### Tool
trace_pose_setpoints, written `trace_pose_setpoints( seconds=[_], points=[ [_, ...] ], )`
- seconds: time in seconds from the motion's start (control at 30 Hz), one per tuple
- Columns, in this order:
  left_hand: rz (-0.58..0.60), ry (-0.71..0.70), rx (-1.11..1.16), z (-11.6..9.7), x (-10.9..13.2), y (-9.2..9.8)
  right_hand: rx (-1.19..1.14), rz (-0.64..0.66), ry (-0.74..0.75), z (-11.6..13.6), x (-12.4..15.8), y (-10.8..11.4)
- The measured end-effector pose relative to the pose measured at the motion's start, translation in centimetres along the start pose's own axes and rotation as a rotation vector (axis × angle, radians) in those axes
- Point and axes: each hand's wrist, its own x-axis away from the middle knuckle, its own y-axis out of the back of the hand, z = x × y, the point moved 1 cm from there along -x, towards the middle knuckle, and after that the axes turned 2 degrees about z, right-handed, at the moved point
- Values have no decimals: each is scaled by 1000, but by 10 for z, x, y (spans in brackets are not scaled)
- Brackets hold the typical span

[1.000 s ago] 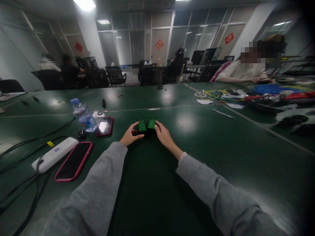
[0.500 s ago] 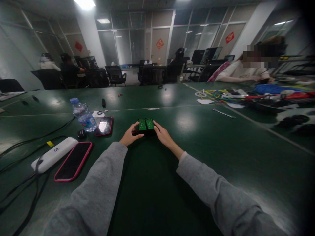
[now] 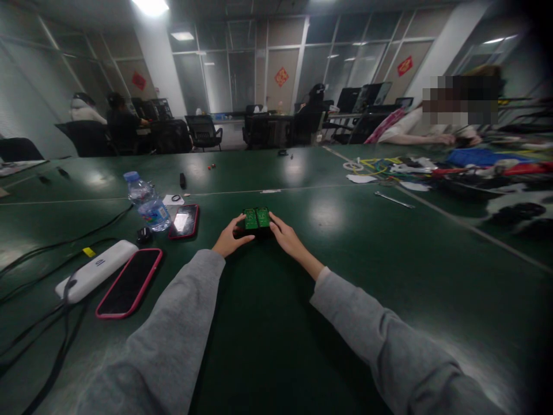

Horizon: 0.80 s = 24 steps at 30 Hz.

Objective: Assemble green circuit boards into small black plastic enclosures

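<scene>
A small black box with green circuit boards (image 3: 257, 218) on its upper face lies between my hands on the dark green table. A dark strip divides the green surface in two. My left hand (image 3: 232, 236) grips the left side, thumb along the near edge and fingers curled round the far left corner. On the right side, my right hand (image 3: 283, 232) presses its fingers against the edge. The underside of the box is hidden. Left of my left hand lies a phone with a red rim (image 3: 184, 222), its screen reflecting light.
A water bottle (image 3: 147, 202), a white power bank (image 3: 97, 272), a pink-cased phone (image 3: 129, 283) and black cables (image 3: 64, 311) lie to the left. Right of centre is a wrench (image 3: 394, 200). Tangled wires and a blue item (image 3: 486, 157) lie near a seated person (image 3: 415, 129).
My hands and the box stay almost still. The view shifts very slightly. At the far right, the seated person's hands have moved a little.
</scene>
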Motion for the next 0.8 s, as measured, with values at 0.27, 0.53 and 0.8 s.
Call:
trace_pose_setpoints(
  seconds=[0.27, 0.53, 0.8],
  points=[
    [1, -6, -1, -3, 1, 1, 2, 4, 7, 2, 1, 0],
    [13, 6, 25, -3, 1, 1, 1, 7, -1, 2, 2, 0],
    [3, -23, 19, 1, -1, 0, 20, -6, 15, 1, 1, -1]
  ],
)
